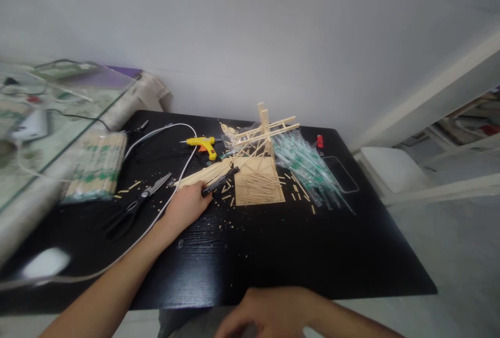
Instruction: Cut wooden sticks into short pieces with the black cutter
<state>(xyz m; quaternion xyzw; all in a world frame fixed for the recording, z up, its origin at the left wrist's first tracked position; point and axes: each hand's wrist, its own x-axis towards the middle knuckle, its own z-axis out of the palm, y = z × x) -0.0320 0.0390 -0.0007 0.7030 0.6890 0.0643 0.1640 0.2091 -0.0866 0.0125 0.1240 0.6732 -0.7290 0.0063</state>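
Note:
My left hand (189,203) is closed around the near end of a slim black tool (221,181), whose exact kind I cannot make out. Its far end points at a square wooden panel (260,201) with thin sticks lying across it. Beside the hand lies a bundle of long wooden sticks (207,171). Behind the panel stands a stick frame (265,132) with an upright post and ladder-like pieces. My right hand (273,312) hangs at the table's front edge, near my lap, fingers bent and apart; its lower part is cut off by the picture.
Black scissors (142,197) and a yellow glue gun (203,145) lie on the black table (312,254). A white cable (172,200) crosses the left side. Packed sticks (96,166), green-and-clear plastic wrappers (308,163), a red item (320,141) and stick scraps surround the work.

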